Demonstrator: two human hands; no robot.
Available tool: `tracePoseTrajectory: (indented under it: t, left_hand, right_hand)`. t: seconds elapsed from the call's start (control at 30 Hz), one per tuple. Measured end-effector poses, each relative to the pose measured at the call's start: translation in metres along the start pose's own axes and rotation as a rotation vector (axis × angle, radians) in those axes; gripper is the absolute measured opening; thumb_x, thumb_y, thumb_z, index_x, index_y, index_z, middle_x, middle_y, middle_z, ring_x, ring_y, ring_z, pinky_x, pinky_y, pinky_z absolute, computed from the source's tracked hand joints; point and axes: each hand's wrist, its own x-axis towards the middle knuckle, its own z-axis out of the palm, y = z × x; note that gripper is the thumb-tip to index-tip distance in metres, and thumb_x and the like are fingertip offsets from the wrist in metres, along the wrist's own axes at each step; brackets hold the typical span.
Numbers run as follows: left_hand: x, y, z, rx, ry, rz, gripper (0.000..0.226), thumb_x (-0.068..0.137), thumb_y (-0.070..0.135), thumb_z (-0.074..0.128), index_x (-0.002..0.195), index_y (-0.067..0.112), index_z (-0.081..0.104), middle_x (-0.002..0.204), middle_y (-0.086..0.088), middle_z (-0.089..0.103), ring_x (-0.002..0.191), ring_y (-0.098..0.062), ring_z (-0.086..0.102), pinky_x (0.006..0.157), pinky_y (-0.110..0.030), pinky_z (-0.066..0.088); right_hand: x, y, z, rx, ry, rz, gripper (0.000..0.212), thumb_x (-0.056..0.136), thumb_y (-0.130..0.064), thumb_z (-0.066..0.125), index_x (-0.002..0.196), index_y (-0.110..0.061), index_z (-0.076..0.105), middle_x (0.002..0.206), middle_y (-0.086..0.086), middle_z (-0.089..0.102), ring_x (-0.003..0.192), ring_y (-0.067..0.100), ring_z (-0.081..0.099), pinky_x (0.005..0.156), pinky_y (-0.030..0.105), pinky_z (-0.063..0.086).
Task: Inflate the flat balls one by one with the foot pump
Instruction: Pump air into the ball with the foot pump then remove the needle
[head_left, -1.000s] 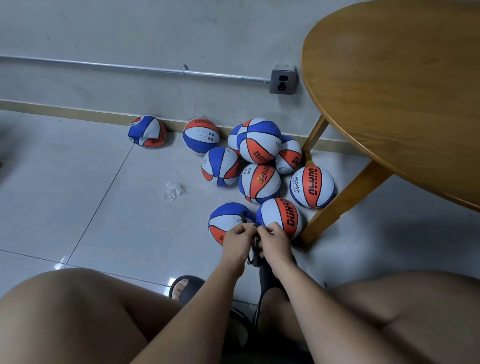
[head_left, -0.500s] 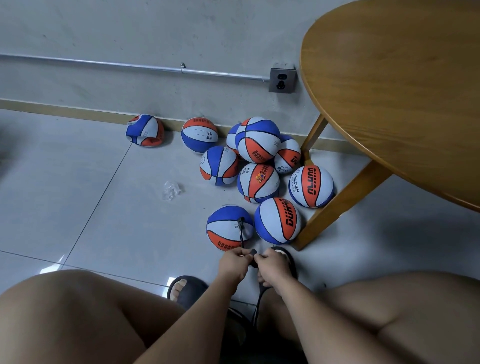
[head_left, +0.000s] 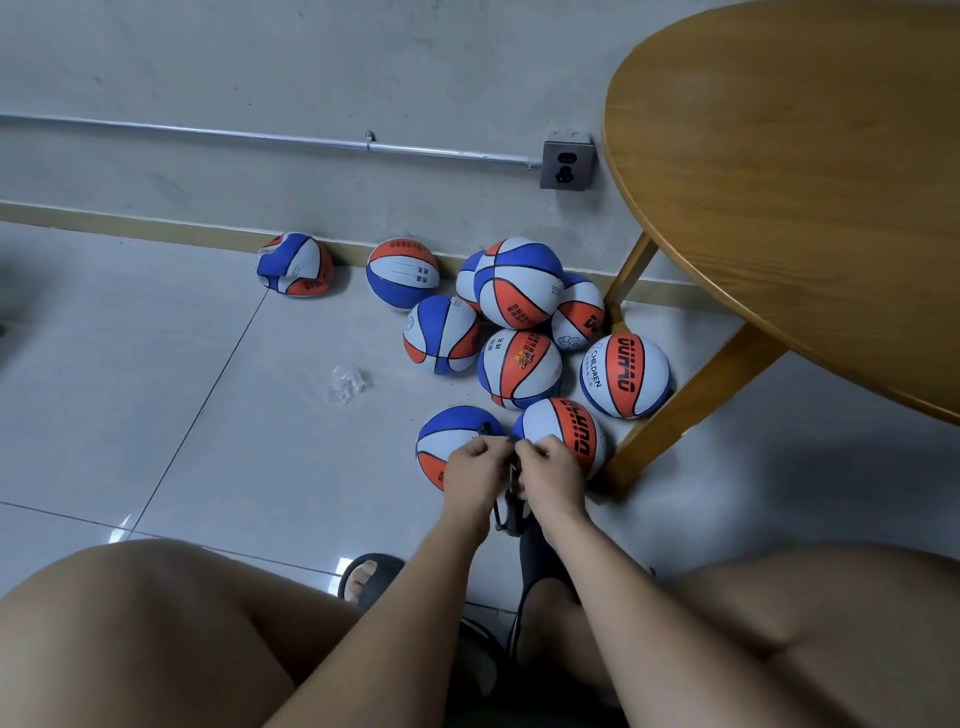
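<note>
1. Head view, hands: the left hand (head_left: 475, 470) and right hand (head_left: 550, 473) meet low over the floor, knuckles up. The fingers of both are curled in tight, and together they pinch a thin black pump hose (head_left: 512, 512) that runs down between the wrists.
2. Foot pump: only dark parts of it show, near the person and under the forearms. The rest is hidden, so I cannot tell how it stands.
3. Nearest balls: just beyond the hands lie 2 balls side by side and touching. The near-left ball (head_left: 447, 441) is blue, white and orange, and a small black fitting (head_left: 485, 430) sits on its top right, just above the left hand. The near-right ball (head_left: 571, 431) carries black lettering on an orange panel.
4. Other balls: 10 balls show in all. A round cluster (head_left: 519, 369) lies farther off, with 1 ball (head_left: 519, 283) resting on top of the others next to the wall.
5. Flat ball: 1 caved-in ball (head_left: 295, 264) lies apart at far left, against the skirting.
6. Floor: a crumpled clear wrapper (head_left: 345, 383) lies on the grey tiles, left of the cluster.
7. Furniture: a round wooden table (head_left: 805, 208) fills the right side. Its slanted leg (head_left: 691, 405) comes down just right of the near-right ball.
8. Wall: a metal socket box (head_left: 566, 163) sits at the end of a thin pipe (head_left: 260, 136).
9. Person: bare knees frame the near edge, and a black sandal (head_left: 369, 577) shows between them.
</note>
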Motion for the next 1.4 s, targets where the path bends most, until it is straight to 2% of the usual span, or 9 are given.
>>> tracePoseTrajectory:
  t: [0.4,0.63,0.77,0.87,0.93,1.0,1.1,1.3,1.4]
  left_hand:
    - [0.0,-0.038,-0.013,0.092,-0.014,-0.084,0.016,0.096,0.018,0.069,0.099,0.006,0.078,0.077,-0.001,0.07,0.063,-0.01,0.057,0.049,-0.019,0.042]
    - [0.004,-0.072,-0.02,0.265,-0.043,-0.103,0.013,0.1,0.015,0.067,0.099,0.019,0.08,0.085,0.002,0.079,0.078,-0.015,0.069,0.068,-0.024,0.053]
    - [0.002,-0.087,-0.024,0.406,-0.053,-0.14,0.012,0.091,0.033,0.071,0.097,0.03,0.081,0.086,0.009,0.08,0.09,-0.017,0.074,0.088,-0.038,0.062]
    - [0.002,-0.093,-0.023,0.451,-0.057,-0.156,0.011,0.091,0.033,0.072,0.097,0.03,0.081,0.086,0.009,0.08,0.089,-0.016,0.073,0.087,-0.039,0.063]
    - [0.0,-0.089,-0.022,0.426,-0.057,-0.148,0.011,0.093,0.031,0.072,0.097,0.029,0.082,0.085,0.008,0.081,0.088,-0.018,0.073,0.086,-0.038,0.063]
    - [-0.004,-0.076,-0.02,0.33,-0.051,-0.113,0.013,0.097,0.021,0.069,0.094,0.022,0.081,0.083,0.004,0.08,0.08,-0.015,0.07,0.072,-0.03,0.059]
    - [-0.006,-0.042,-0.012,0.134,-0.018,-0.066,0.016,0.098,0.016,0.067,0.086,0.009,0.075,0.074,-0.002,0.071,0.061,-0.009,0.058,0.051,-0.018,0.044]
    - [-0.006,0.0,-0.003,-0.078,-0.048,-0.014,0.016,0.093,0.02,0.068,0.095,0.007,0.078,0.085,-0.014,0.074,0.075,-0.024,0.065,0.073,-0.039,0.055]
    - [-0.007,-0.012,-0.005,-0.065,-0.072,-0.04,0.017,0.097,0.02,0.066,0.099,0.011,0.079,0.087,-0.013,0.074,0.076,-0.021,0.066,0.067,-0.032,0.056]
  right_hand:
    - [-0.011,0.028,-0.004,-0.052,-0.141,0.092,0.021,0.102,-0.027,0.06,0.093,-0.009,0.053,0.068,0.009,0.06,0.056,0.021,0.055,0.048,0.029,0.046]
    - [-0.007,0.059,-0.004,-0.154,-0.192,0.166,0.016,0.107,-0.02,0.056,0.1,-0.006,0.057,0.072,0.012,0.059,0.05,0.018,0.051,0.041,0.02,0.039]
    - [0.001,0.086,0.002,-0.28,-0.21,0.181,0.025,0.102,-0.041,0.058,0.087,-0.02,0.056,0.088,0.017,0.069,0.058,0.025,0.061,0.043,0.025,0.046]
    - [0.015,0.106,0.006,-0.314,-0.217,0.207,0.03,0.096,-0.047,0.059,0.079,-0.024,0.051,0.096,0.015,0.065,0.062,0.026,0.06,0.041,0.025,0.045]
    - [0.009,0.094,0.003,-0.299,-0.214,0.219,0.028,0.097,-0.042,0.062,0.081,-0.02,0.057,0.082,0.011,0.069,0.059,0.026,0.062,0.046,0.031,0.049]
    - [0.001,0.071,0.0,-0.239,-0.186,0.184,0.025,0.096,-0.039,0.065,0.088,-0.015,0.065,0.072,0.008,0.071,0.06,0.025,0.065,0.056,0.04,0.054]
    - [-0.005,0.036,-0.003,-0.054,-0.13,0.116,0.021,0.099,-0.027,0.064,0.091,-0.007,0.062,0.065,0.008,0.065,0.057,0.022,0.06,0.053,0.034,0.05]
    - [-0.008,-0.006,-0.003,0.086,-0.06,0.025,0.021,0.097,-0.029,0.062,0.085,-0.012,0.057,0.065,0.004,0.062,0.055,0.022,0.056,0.05,0.03,0.042]
    - [-0.01,0.004,-0.003,0.078,-0.098,0.035,0.022,0.102,-0.03,0.059,0.093,-0.01,0.057,0.069,0.006,0.062,0.059,0.021,0.055,0.052,0.032,0.046]
